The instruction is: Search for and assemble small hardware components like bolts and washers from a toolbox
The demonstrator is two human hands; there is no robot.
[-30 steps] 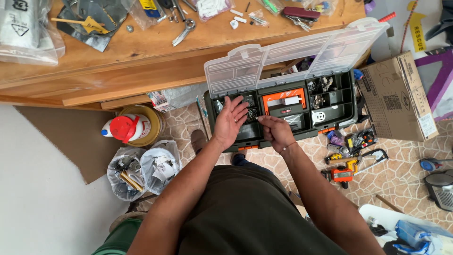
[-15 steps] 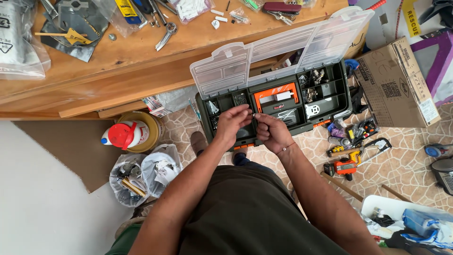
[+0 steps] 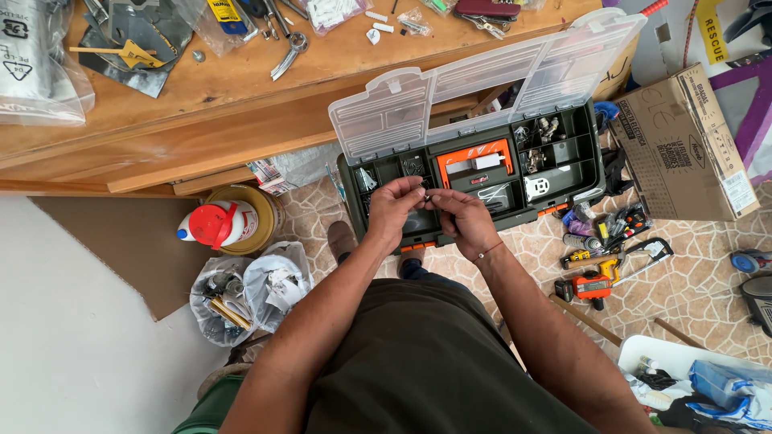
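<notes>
The head view shows the left hand (image 3: 392, 205) and the right hand (image 3: 462, 217) meeting at frame centre, fingers pinched together on a small metal piece (image 3: 427, 195), too tiny to identify, held just above the dark green organiser box (image 3: 563, 181). It is probably light, stiff and easy to drop, so a fingertip pinch at its ends suits it best. The box, its clear lid (image 3: 482, 84) raised, sits on the tiled floor (image 3: 683, 281) below the cluttered wooden worktop (image 3: 201, 88). Hand tools (image 3: 599, 261) lie scattered at right, plastic bags (image 3: 241, 293) at lower left.
</notes>
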